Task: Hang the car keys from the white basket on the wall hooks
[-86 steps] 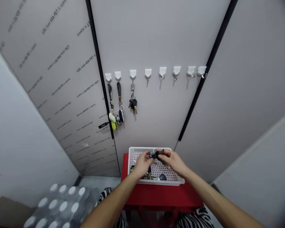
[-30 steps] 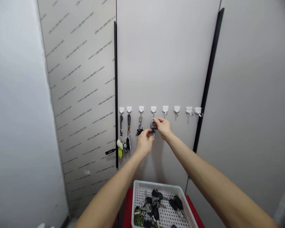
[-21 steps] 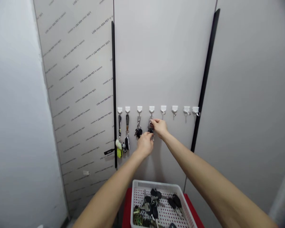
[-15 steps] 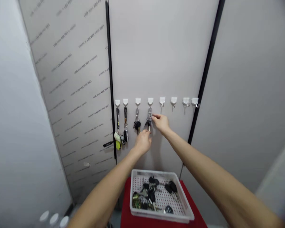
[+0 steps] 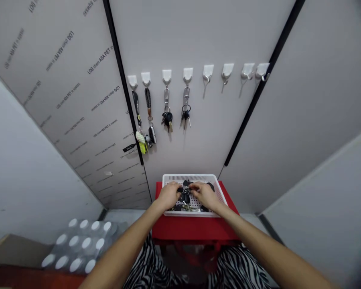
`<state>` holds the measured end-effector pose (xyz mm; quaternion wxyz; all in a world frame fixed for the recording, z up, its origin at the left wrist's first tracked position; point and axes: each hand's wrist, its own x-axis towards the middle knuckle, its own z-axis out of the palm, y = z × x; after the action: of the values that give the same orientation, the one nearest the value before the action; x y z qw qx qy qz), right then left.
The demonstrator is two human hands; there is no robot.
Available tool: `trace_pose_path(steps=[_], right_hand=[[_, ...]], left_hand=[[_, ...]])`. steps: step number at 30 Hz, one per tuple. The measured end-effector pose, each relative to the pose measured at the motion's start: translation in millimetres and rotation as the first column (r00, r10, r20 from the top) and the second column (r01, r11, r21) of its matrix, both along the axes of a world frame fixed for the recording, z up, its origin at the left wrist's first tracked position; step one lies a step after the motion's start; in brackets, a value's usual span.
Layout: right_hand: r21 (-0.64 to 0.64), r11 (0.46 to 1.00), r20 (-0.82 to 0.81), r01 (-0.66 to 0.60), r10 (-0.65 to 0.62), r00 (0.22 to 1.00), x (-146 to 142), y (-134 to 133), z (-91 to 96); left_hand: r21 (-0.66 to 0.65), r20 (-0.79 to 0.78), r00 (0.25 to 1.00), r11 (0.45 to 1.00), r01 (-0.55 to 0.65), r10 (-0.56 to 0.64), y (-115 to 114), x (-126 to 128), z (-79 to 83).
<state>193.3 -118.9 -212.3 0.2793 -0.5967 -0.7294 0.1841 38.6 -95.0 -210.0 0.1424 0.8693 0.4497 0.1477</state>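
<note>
Both my hands are inside the white plastic basket (image 5: 190, 176), at a bunch of keys (image 5: 185, 192) with black heads and a metal ring. From the left, my left hand (image 5: 169, 195) has its fingers curled and pressed on the bunch. My right hand (image 5: 206, 194) pinches at its other side, fingertips close to the ring. More keys lie in the basket around them, partly hidden by my hands. On the wall, a key ring with several keys (image 5: 185, 114) hangs from a white hook (image 5: 187, 74). Beside it hangs another key bunch (image 5: 167, 117).
The basket stands on a red stool (image 5: 195, 228). Two strapped key holders (image 5: 148, 100) hang farther left; bare hooks (image 5: 228, 71) continue to the right. At lower left are shrink-wrapped bottles (image 5: 75, 245) with white caps. My knees in zebra-print trousers (image 5: 240, 269) are below.
My hands have left the keys on the fourth hook and come down into the basket, onto another bunch. Those keys now hang freely. The view has tilted downward.
</note>
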Motion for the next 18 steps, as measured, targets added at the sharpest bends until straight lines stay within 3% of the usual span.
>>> trace_pose_path(steps=[11, 15, 18], right_hand=[[0.119, 0.982, 0.267, -0.149, 0.113, 0.957, -1, 7, -17.1], [0.146, 0.971, 0.275, -0.192, 0.146, 0.950, 1, 5, -13.1], [0.144, 0.974, 0.182, -0.172, 0.145, 0.973, 7, 3, -7.4]], left_hand=[[0.067, -0.200, 0.979, 0.997, 0.037, -0.023, -6, 1, -1.7], [0.080, -0.221, 0.973, 0.994, 0.081, -0.062, -8, -1, -0.9], [0.073, -0.237, 0.969, 0.993, 0.087, -0.068, -9, -1, -0.1]])
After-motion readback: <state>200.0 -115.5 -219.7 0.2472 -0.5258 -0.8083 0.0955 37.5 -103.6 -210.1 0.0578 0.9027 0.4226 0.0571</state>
